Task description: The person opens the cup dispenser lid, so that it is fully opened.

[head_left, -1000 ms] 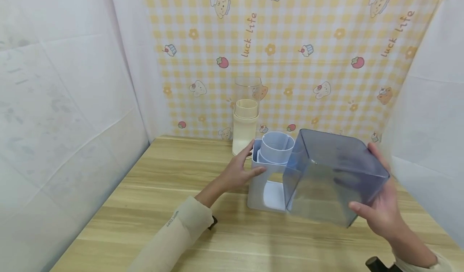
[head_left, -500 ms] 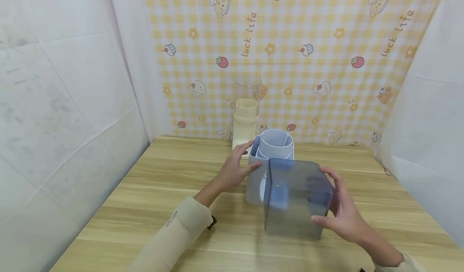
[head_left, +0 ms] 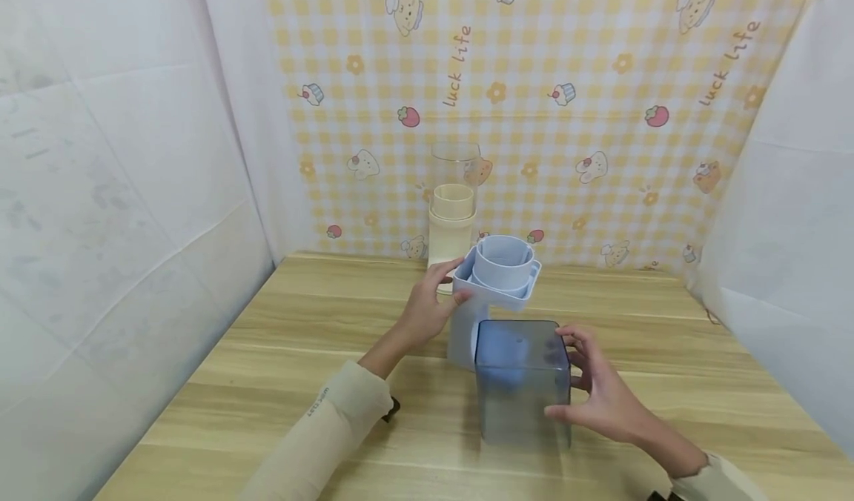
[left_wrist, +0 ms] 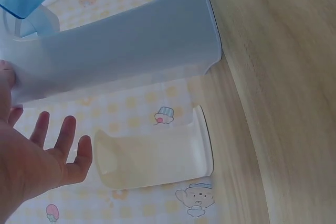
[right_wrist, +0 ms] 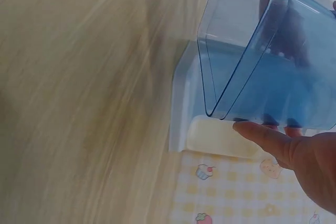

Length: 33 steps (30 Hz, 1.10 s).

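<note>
My left hand (head_left: 425,310) holds the upper rim of a light-blue plastic stand (head_left: 465,334), thumb on the near side and fingers behind. The stand is upright on the table, with an open front and a round collar (head_left: 504,265) on top. In the left wrist view, its side wall (left_wrist: 121,51) lies beyond the spread fingers. My right hand (head_left: 597,393) grips a see-through blue-grey square container (head_left: 520,405) by its right side, between thumb and fingers. The container is in front of the stand and overlaps its lower part; in the right wrist view its open rim (right_wrist: 241,72) faces the table side.
A cream stand (head_left: 450,238) with a clear tube (head_left: 455,164) rises behind the blue one, near the back edge. The wooden table (head_left: 280,382) reaches a yellow checked cloth (head_left: 567,138) at the back. White sheets (head_left: 120,160) hang at both sides.
My right hand has brought the container left and down, turning it from tilted to nearly upright. The blue stand has turned a little under my left hand, which stays at its rim.
</note>
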Motion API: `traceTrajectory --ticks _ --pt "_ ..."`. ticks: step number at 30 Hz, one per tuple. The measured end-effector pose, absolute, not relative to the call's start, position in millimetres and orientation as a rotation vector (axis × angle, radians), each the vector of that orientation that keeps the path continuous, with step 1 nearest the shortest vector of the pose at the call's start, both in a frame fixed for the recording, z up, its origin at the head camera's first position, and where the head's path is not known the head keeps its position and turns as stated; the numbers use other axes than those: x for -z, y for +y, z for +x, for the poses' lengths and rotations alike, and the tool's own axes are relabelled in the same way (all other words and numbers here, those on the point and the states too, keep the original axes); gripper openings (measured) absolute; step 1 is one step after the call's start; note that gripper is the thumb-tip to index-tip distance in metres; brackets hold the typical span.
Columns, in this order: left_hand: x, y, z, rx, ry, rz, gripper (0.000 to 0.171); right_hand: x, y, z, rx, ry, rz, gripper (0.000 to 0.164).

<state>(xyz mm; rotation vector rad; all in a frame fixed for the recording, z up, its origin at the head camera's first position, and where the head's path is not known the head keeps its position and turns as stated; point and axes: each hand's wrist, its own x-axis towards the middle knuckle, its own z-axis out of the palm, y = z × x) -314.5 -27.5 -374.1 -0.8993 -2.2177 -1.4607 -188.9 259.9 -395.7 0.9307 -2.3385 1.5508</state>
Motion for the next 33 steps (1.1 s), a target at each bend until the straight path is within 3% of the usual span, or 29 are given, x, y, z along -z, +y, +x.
traceTrajectory --ticks 19,27,33 --pt "382.9 -19.2 -315.0 1.339 -1.962 -0.767 0.043 412.0 263.6 -196.7 -1.499 -2.418 0.892 0.099" --pt "381.5 -12.7 -310.5 1.276 -1.954 -0.641 0.025 412.1 264.2 -197.4 -1.442 -2.431 0.909 0.099" --pt "376.8 -4.8 -299.8 1.040 -2.054 -0.505 0.029 413.3 263.9 -197.2 -1.437 -2.433 0.904 0.099"
